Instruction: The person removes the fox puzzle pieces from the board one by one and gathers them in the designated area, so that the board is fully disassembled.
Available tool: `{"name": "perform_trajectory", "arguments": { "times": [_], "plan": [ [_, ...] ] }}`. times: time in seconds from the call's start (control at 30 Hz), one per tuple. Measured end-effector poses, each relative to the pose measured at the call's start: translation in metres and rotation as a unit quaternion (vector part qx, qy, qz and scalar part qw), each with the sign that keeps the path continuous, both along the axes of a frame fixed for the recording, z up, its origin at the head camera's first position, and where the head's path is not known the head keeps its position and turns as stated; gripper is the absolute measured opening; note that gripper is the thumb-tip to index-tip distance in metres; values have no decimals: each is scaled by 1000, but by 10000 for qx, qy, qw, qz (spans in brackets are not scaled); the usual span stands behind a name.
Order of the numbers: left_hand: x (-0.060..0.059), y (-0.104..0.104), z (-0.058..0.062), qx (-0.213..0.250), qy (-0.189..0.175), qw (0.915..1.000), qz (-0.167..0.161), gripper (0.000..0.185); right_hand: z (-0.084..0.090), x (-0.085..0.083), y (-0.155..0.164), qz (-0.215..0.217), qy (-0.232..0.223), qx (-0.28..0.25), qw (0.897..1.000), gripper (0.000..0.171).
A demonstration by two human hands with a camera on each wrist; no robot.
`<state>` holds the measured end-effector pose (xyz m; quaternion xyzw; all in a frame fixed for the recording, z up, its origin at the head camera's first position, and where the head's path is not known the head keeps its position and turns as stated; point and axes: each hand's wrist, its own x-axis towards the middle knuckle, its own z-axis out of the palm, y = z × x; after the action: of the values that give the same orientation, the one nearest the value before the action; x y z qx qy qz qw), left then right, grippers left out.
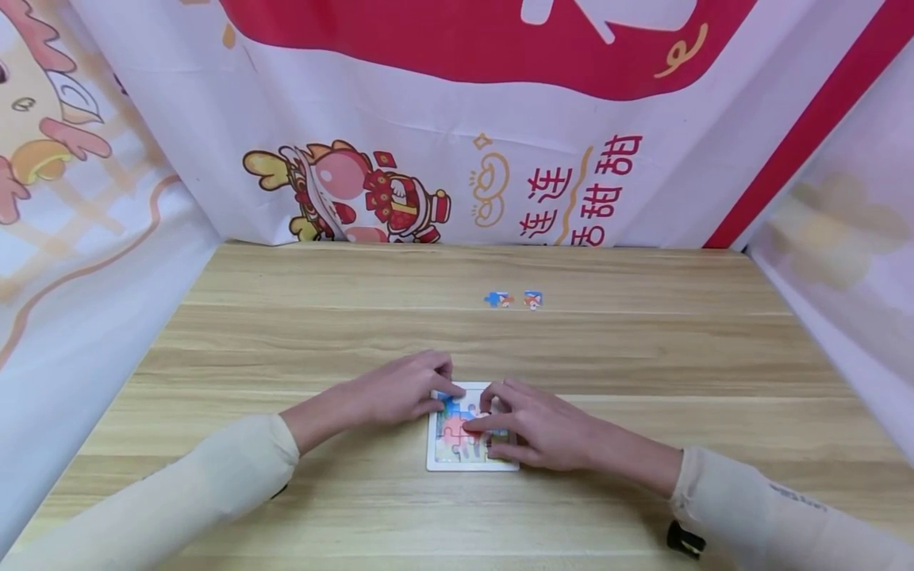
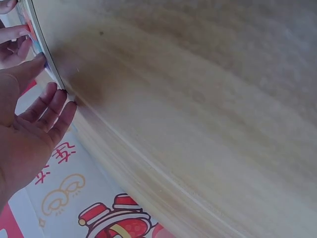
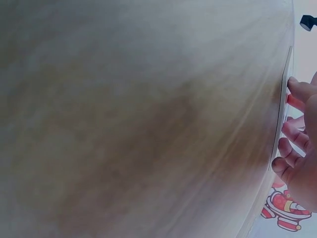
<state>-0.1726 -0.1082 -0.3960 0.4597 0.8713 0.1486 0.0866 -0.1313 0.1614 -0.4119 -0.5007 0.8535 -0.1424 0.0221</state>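
Observation:
A small jigsaw puzzle in a white-rimmed tray [image 1: 432,466] lies flat on the table. Joined pieces show blue, pink and pale yellow; the upper right part is partly covered by fingers. My left hand [image 1: 403,390] touches the tray's upper left corner, its thumb on the blue part and its fingers at the far edge, as the left wrist view also shows. From the right, my right hand [image 1: 546,427] rests its fingertips on the puzzle, index finger on the pink middle and thumb near the lower right. No loose piece shows in either hand.
Two loose jigsaw pieces, a blue and orange one [image 1: 499,299] and a similar one [image 1: 532,300], lie farther back on the wooden table [image 1: 321,293]. Printed cloth [image 1: 428,103] hangs behind the table and along both sides.

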Motion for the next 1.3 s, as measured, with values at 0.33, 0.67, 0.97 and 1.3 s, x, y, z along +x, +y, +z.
{"name": "perform_trajectory", "arguments": {
  "times": [0.33, 0.67, 0.97, 1.3],
  "plan": [
    [-9, 2, -1, 29, -128, 9999, -82, 25, -3, 1, 2, -99, -144, -110, 9998, 40],
    [-15, 6, 6, -213, 207, 9987, -412, 27, -3, 0, 3, -124, -210, -81, 9997, 42],
    [-23, 1, 4, -217, 523, 9947, -859, 24, -4, 0, 3, -113, -216, -99, 9997, 41],
    [-29, 4, 5, -159, 230, 9943, -1024, 18, -5, 0, 3, -30, -144, -179, 9997, 41]
  ]
}}
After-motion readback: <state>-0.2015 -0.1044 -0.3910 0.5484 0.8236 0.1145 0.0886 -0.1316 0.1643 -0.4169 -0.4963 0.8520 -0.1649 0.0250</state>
